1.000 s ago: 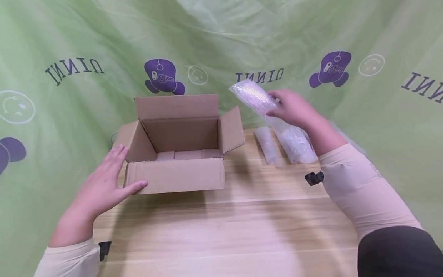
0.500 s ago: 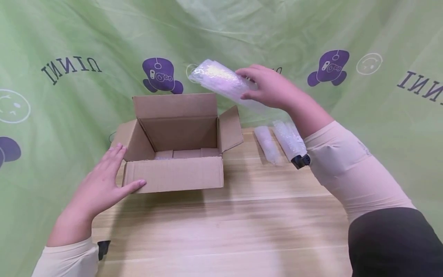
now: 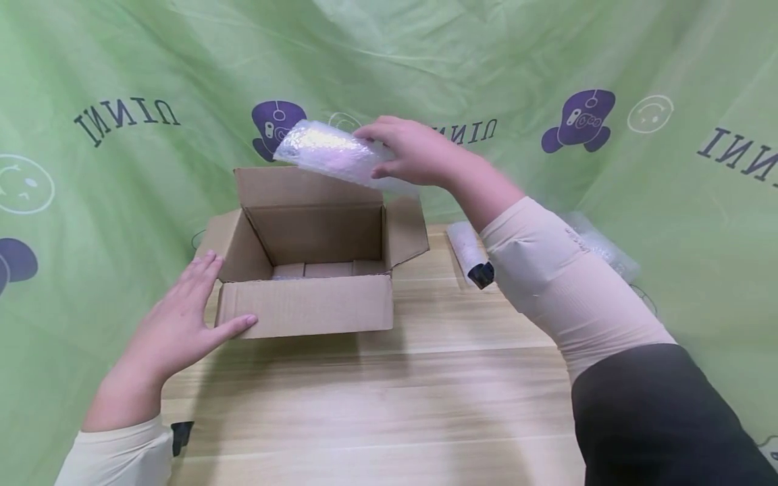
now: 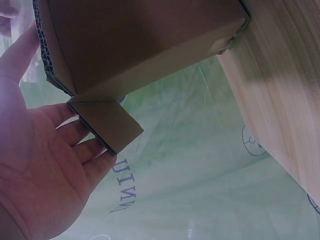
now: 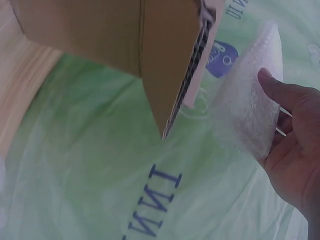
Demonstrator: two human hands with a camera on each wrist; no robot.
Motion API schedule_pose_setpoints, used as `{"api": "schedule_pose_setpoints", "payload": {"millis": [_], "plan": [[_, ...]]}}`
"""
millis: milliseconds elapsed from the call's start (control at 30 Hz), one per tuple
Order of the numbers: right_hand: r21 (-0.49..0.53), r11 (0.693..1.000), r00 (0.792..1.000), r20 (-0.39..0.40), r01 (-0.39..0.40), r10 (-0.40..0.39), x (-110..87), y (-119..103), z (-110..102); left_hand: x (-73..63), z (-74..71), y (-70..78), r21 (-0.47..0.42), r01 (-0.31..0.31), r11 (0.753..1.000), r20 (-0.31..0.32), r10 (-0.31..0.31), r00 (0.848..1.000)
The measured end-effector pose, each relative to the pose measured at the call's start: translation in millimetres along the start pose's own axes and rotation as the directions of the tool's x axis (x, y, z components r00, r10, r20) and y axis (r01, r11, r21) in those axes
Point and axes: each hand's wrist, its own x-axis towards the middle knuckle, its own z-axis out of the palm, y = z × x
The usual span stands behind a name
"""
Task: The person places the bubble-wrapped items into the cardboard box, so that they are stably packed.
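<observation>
Mirrored "UINNI" is read on cloth point(image 3: 425, 61). Bubble-wrap point(image 3: 328, 150) is pinched by right hand point(image 3: 413, 152); carton point(image 3: 310, 307) is touched by straight-fingered left hand point(image 3: 179, 320).

Inside, the cardboard box point(image 3: 322, 236) is partly hidden by its front flap point(image 3: 306, 307). Any contents of the raised bubble wrap point(image 3: 331, 150) cannot be distinguished. A wrapped roll point(image 3: 463, 243) is partly covered by a black device point(image 3: 481, 276).
</observation>
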Motion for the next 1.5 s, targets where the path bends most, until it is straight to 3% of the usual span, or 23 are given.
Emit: {"api": "schedule_pose_setpoints", "payload": {"millis": [300,500,733,1100,1333,1500], "plan": [[-0.056,0.997,0.996,0.078,0.047,-0.043,31.2,-22.7,23.7,-0.1,-0.8,-1.0,0.003,0.007,1.0,0.006,-0.007,1.0],[-0.087,0.992,0.991,0.107,0.093,-0.084,41.1,-32.4,45.0,-0.3,-0.5,-2.1,0.002,0.003,1.0,0.003,-0.003,1.0],[-0.127,0.987,0.985,0.154,0.103,-0.082,44.7,-38.0,65.4,-1.0,-1.1,-3.0,0.007,0.007,1.0,0.007,-0.007,1.0],[-0.103,0.99,0.973,0.218,0.1,-0.075,46.1,-39.2,88.5,-0.5,1.2,-4.1,0.015,0.003,1.0,0.003,-0.003,1.0],[-0.12,0.984,0.969,0.225,0.135,-0.105,47.3,-41.4,98.1,-1.2,0.0,-3.1,0.007,0.004,1.0,0.003,-0.004,1.0],[-0.142,0.983,0.972,0.218,0.119,-0.087,46.6,-39.3,97.3,-1.5,0.3,-3.6,0.003,0.005,1.0,0.006,-0.005,1.0]]}}
